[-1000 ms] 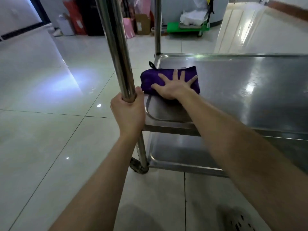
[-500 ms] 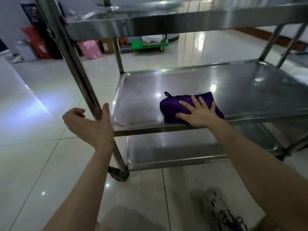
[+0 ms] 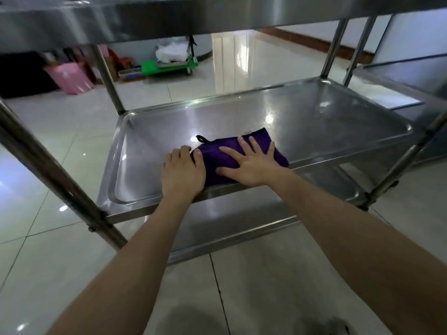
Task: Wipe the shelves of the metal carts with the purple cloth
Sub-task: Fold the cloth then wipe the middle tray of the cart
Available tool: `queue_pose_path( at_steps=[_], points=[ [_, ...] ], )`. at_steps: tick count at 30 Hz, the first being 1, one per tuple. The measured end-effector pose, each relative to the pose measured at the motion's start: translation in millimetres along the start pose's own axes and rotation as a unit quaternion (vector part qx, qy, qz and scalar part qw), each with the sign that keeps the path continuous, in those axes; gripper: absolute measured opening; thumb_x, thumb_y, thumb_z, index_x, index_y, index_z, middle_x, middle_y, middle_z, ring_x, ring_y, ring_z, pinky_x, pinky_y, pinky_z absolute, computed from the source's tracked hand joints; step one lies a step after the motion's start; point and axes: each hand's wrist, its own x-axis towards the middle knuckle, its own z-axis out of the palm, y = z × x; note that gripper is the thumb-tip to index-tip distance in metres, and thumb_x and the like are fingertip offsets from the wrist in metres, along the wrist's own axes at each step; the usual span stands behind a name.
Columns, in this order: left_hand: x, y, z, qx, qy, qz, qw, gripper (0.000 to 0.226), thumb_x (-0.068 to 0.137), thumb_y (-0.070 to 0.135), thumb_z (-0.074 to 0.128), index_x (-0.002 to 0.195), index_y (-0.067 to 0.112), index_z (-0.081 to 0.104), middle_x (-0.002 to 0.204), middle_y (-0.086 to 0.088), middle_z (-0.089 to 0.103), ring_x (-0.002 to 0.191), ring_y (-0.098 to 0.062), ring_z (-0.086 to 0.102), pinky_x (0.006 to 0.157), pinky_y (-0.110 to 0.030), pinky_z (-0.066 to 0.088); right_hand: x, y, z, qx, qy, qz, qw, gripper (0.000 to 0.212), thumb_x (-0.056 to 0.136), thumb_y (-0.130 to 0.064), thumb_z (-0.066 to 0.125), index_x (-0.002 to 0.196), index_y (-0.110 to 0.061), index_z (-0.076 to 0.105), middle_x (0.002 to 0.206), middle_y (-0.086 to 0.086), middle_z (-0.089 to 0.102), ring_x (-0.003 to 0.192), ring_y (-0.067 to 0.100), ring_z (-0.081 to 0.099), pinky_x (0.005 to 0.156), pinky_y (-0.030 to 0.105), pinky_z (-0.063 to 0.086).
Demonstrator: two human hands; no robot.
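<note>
Head view: a glossy pale tiled floor (image 3: 60, 250) runs back to a wall where a pink bin (image 3: 70, 78) and a low green trolley (image 3: 167, 66) stand. A stainless steel cart fills the near ground. Its round posts (image 3: 48, 170) carry a top shelf (image 3: 169, 18), a middle shelf (image 3: 302, 122) and a bottom shelf (image 3: 242, 213). Each shelf is a shallow tray with a raised rim and rounded corners, its brushed metal catching bright glints.

The purple cloth (image 3: 211, 158), folded into a soft oblong with a small black loop (image 3: 202, 139) at its far left corner, lies on the middle shelf near the front rim. The right hand (image 3: 251, 165) presses flat on it, fingers spread and straight. The left hand (image 3: 182, 174) lies palm down just beside the cloth's left end, fingers together, thumb touching the fabric. Neither of the hands grasps anything.
</note>
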Motion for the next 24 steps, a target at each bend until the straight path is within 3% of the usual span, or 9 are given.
queue_pose_path(
  at_steps=[4,7,13,17,20,24],
  points=[
    [-3,-1,-3,0.027,-0.014,0.002,1.000,0.049,0.114,0.037,0.027,0.128,0.007,0.064,0.128,-0.014,0.065,0.119,-0.033,0.057,0.108,-0.051,0.046,19,24,-12,-0.003,0.000,-0.012,1.000,0.102,0.070,-0.111,0.016,0.161,-0.067,0.000,0.181,-0.003,-0.014,0.165,0.030,-0.020,0.120,0.075,-0.022],
    [-6,-2,-1,0.039,-0.014,0.008,0.999,0.041,0.113,0.035,0.033,0.123,0.009,0.063,0.126,-0.012,0.063,0.117,-0.030,0.055,0.104,-0.047,0.045,48,54,-31,0.002,-0.005,0.026,1.000,0.106,0.069,-0.112,0.017,0.163,-0.065,0.003,0.181,-0.002,-0.013,0.165,0.031,-0.018,0.120,0.076,-0.019],
    [-8,3,0,0.054,0.009,-0.001,0.999,0.032,0.113,0.035,0.039,0.116,0.015,0.064,0.121,-0.006,0.066,0.111,-0.026,0.056,0.104,-0.048,0.046,148,65,-59,-0.021,-0.006,0.085,0.996,0.109,0.074,-0.108,0.017,0.167,-0.055,-0.006,0.179,0.014,-0.017,0.162,0.047,-0.020,0.113,0.087,-0.014],
    [-6,5,0,0.063,0.033,-0.009,0.997,0.029,0.112,0.036,0.042,0.114,0.020,0.066,0.118,-0.001,0.067,0.108,-0.022,0.057,0.101,-0.043,0.047,188,-1,-56,-0.044,-0.008,-0.001,0.999,0.097,0.085,-0.101,0.018,0.168,-0.054,0.000,0.179,0.020,-0.013,0.161,0.053,-0.017,0.111,0.089,-0.014],
    [-6,1,0,0.045,0.040,-0.030,0.998,0.031,0.110,0.029,0.046,0.123,0.018,0.071,0.126,-0.003,0.069,0.117,-0.022,0.057,0.097,-0.033,0.039,166,-44,-32,-0.058,-0.008,-0.094,0.994,0.090,0.089,-0.095,0.017,0.168,-0.054,0.004,0.179,0.017,-0.013,0.162,0.049,-0.018,0.109,0.087,-0.020],
    [-10,2,-6,0.042,0.013,-0.052,0.998,0.032,0.109,0.023,0.044,0.127,0.013,0.069,0.128,-0.009,0.070,0.120,-0.031,0.059,0.094,-0.038,0.042,94,-17,-14,-0.041,-0.006,-0.190,0.981,0.076,0.095,-0.088,0.014,0.165,-0.061,0.001,0.180,0.008,-0.014,0.163,0.043,-0.018,0.112,0.081,-0.024]
  ],
)
